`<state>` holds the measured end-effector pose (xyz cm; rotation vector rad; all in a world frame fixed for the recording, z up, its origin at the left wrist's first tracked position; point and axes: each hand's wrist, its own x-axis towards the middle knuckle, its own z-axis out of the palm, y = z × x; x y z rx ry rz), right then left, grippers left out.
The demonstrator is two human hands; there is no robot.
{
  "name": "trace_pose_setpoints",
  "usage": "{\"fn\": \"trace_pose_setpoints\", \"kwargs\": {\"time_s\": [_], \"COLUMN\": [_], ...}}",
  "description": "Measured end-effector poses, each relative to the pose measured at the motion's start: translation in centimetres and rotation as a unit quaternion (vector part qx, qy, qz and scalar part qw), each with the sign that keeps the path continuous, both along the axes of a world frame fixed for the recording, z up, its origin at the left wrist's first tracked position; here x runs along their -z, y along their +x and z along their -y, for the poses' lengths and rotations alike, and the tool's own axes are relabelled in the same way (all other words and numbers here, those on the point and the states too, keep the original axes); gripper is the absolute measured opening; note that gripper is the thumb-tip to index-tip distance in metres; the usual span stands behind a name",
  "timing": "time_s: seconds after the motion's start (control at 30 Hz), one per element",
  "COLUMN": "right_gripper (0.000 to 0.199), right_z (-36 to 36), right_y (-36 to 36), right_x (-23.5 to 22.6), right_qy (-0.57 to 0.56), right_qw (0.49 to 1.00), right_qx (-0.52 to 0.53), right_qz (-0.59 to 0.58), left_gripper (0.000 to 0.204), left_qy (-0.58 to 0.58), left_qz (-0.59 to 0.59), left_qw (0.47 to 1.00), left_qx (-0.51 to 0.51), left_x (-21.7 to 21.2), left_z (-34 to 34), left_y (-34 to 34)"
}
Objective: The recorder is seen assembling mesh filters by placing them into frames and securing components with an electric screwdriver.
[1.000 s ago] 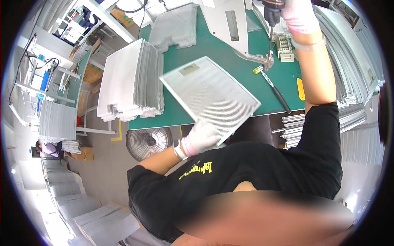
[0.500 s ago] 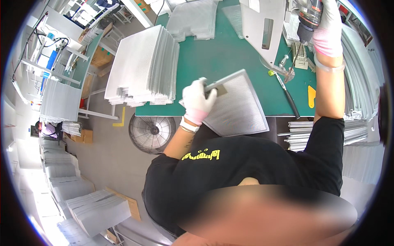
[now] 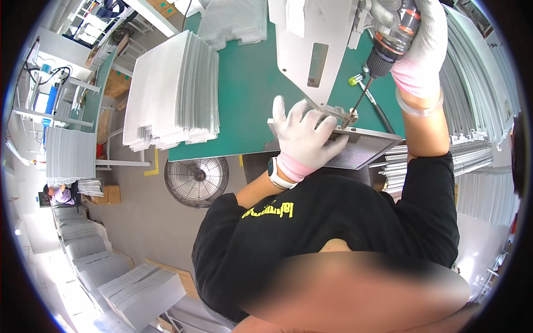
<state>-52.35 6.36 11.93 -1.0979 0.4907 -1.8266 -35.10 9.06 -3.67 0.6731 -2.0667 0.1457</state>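
Note:
My gloved left hand (image 3: 307,133) lies over the long edge of a grey-framed mesh panel (image 3: 363,150), fingers past the far side and thumb on the near side. The panel is tilted at the green table's near edge. In my gloved right hand (image 3: 425,55) is a power screwdriver (image 3: 383,56) with a black chuck and long thin bit. The bit points down at a small metal tip (image 3: 348,117) on the white machine (image 3: 302,55), right at the panel's edge. Whether the bit touches a screw is too small to tell.
A tall stack of mesh sheets (image 3: 166,91) stands on the left of the green table (image 3: 244,100), with more sheets (image 3: 233,22) behind. A hammer (image 3: 380,114) lies right of the machine. Below are a round floor fan (image 3: 197,180) and, at right, metal strips (image 3: 472,161).
My left hand has brought the panel right and turned it up against the machine's tip. The screwdriver in my right hand has come down and left to the panel's edge.

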Motion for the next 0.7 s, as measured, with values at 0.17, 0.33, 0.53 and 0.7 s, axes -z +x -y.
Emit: {"fn": "trace_pose_setpoints", "kwargs": {"time_s": [0.17, 0.33, 0.53, 0.7], "right_gripper": [0.039, 0.039, 0.039, 0.041], "right_z": [-0.4, -0.6, -0.6, -0.5], "right_y": [-0.4, 0.2, 0.6, -0.1], "right_x": [-0.2, -0.3, -0.3, 1.3], "right_qy": [0.007, 0.010, 0.004, 0.008], "right_qw": [1.000, 1.000, 1.000, 0.998], "right_qx": [-0.003, 0.013, 0.014, -0.054], "right_qz": [0.014, 0.022, 0.023, 0.044], "left_gripper": [0.026, 0.024, 0.023, 0.022], "left_qy": [0.078, 0.061, 0.051, 0.070], "left_qz": [0.021, 0.047, 0.041, 0.035], "left_qw": [0.997, 0.997, 0.998, 0.997], "left_qx": [-0.012, 0.007, 0.026, 0.024], "left_x": [1.2, 1.6, 1.7, 1.2], "left_z": [-1.0, -0.9, -0.6, -0.7], "left_y": [-0.3, -0.2, -0.3, -0.5]}}
